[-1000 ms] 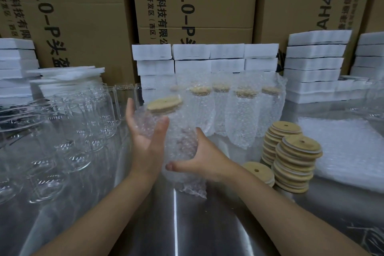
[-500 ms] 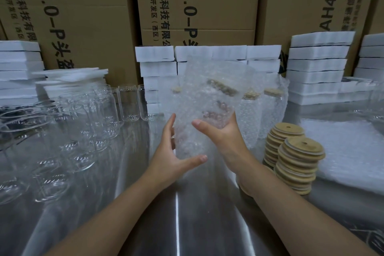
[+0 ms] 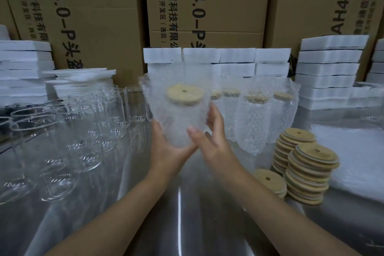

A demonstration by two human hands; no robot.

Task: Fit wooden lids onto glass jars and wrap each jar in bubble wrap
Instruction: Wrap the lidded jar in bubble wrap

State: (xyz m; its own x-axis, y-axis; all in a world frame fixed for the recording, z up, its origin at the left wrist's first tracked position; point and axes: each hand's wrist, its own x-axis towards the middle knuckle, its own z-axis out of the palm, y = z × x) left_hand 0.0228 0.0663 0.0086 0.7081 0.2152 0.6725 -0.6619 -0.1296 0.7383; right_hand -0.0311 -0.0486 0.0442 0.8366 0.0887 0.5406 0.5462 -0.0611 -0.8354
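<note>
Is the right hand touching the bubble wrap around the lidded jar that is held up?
Touching. The head view shows the right hand with its fingers and thumb laid directly on the bubble wrap, with no gap between them.

- Cardboard boxes (image 3: 99,16) with black print stand side by side across the whole far side.
- White foam blocks (image 3: 328,68) are piled in stacks just in front of the boxes, at far left, far centre and far right.
- Thin white foam sheets (image 3: 83,72) lie in a loose, uneven pile at far left of centre, beside the left stack.
- A reflective steel table (image 3: 187,224) bears the stacks.
</note>
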